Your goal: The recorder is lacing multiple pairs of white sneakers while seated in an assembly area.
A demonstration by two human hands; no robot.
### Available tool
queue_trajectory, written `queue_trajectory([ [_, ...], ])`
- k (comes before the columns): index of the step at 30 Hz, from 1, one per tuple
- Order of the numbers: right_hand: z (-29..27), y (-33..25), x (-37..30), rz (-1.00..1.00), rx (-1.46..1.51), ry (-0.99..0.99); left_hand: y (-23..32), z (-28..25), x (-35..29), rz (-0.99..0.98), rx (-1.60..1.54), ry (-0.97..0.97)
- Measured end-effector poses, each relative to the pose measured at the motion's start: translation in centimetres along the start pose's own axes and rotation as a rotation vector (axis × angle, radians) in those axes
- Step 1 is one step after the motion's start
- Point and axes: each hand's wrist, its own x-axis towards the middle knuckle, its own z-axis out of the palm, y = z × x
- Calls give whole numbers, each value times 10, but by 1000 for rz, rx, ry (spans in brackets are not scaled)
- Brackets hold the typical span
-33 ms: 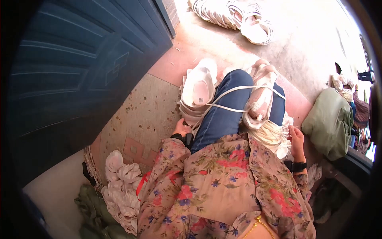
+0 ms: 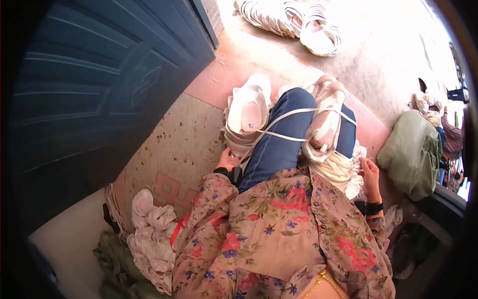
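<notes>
A white and pale pink shoe upper point(image 2: 326, 122) lies over my right thigh, toe end toward me. Its long white shoelace point(image 2: 284, 117) loops across my left thigh and runs down to my left hand point(image 2: 228, 159), whose fingers are curled on it, partly hidden. Close beyond that hand is a stack of pale shoe uppers point(image 2: 247, 107), the top one showing a pink insole. My right hand point(image 2: 369, 174) is raised beside my right thigh, thumb and fingers pinched together; what they hold is too small to tell. Next to it hangs a bundle of cream laces point(image 2: 336, 167).
A dark blue panelled door point(image 2: 109, 74) stands at left. More white uppers point(image 2: 318, 37) lie in rows on the far floor. A green sack point(image 2: 411, 152) slumps at right. Beside my left elbow is a heap of whitish fabric pieces point(image 2: 152, 224) with a red ribbon point(image 2: 178, 230).
</notes>
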Motion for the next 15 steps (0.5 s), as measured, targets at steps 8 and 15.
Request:
queue_trajectory([
  [8, 1, -3, 12, -26, 40, -26, 109, 73, -78, 173, 73, -358],
  [15, 18, -14, 22, -133, 69, -9, 173, 159, -148, 798, 806, 35],
])
